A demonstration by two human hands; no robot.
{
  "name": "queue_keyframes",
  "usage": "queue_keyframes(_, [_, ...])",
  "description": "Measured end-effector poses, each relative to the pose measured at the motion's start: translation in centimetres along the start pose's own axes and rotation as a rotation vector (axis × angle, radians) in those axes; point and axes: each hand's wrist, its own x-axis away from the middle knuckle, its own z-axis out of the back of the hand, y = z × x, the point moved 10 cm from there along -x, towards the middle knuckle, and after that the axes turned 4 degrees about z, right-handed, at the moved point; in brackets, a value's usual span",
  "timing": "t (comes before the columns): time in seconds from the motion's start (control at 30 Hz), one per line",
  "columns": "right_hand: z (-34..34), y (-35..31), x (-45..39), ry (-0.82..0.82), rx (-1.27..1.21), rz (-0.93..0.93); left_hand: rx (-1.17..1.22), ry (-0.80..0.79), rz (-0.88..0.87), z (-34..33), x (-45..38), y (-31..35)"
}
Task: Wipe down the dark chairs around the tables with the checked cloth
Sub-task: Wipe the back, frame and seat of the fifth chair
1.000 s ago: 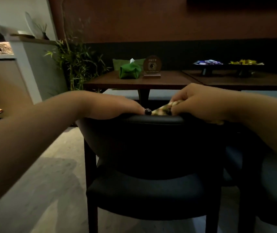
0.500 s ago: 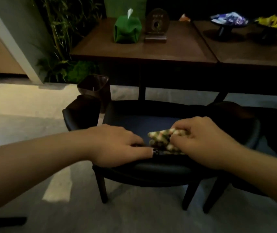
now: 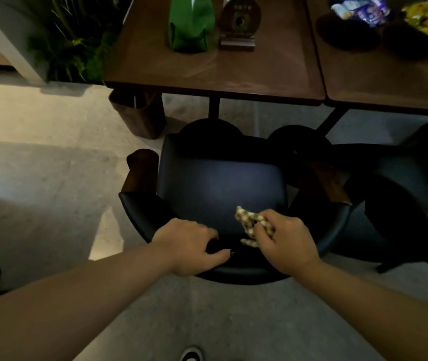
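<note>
Gripping the curved top of the dark chair's backrest, the left hand has its fingers curled over the rail, steadying it. Just to its right, the right hand pinches the checked cloth, bunched above the back of the seat. The cloth looks soft and light, best held wadded in the fingers; the chair seems heavy enough to stay put. Open floor lies left; a second dark chair crowds the right side, and the table edge stands ahead.
</note>
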Motion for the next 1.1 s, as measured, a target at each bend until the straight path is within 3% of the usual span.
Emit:
queue_keyframes(0.73, [0.2,1.1,-0.7,0.044,-0.004,-0.076,0.102,0.157,0.018,2.2,0.9,-0.4])
queue_keyframes(1.0, [0.0,1.4,-0.6,0.014,-0.033,-0.141,0.303,0.234,0.083,2.5,1.2,-1.7])
queue_keyframes(1.1, [-0.4,1.5,-0.8,-0.031,-0.023,-0.148,0.536,0.29,0.122,3.0,0.6,-3.1])
